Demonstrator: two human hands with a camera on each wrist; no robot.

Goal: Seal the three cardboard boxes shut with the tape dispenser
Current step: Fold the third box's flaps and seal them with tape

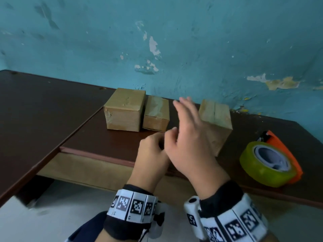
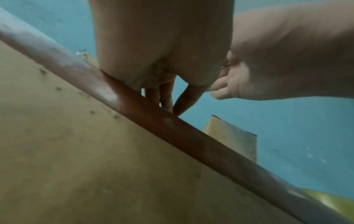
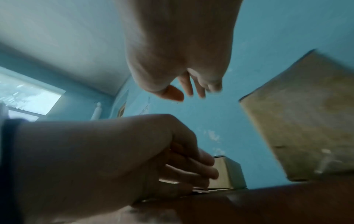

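Observation:
Three cardboard boxes stand near the wall on the dark brown table (image 1: 43,110). The large left box (image 1: 125,109) and the small middle box (image 1: 156,113) touch and show tape on top. The right box (image 1: 215,119) stands apart, its top seam bare. My right hand (image 1: 187,123) hovers open above the gap between the middle and right boxes, fingers straight. My left hand (image 1: 153,149) sits just below it near the table's front edge, fingers loosely curled, holding nothing I can see. The orange tape dispenser (image 1: 267,161) with its yellow-green roll lies at the right, untouched.
A peeling blue wall (image 1: 174,49) runs right behind the boxes. The boxes stand on a raised brown panel whose front edge (image 1: 97,154) is beside my left hand. A lower table surface extends to the left. A window (image 3: 28,97) shows in the right wrist view.

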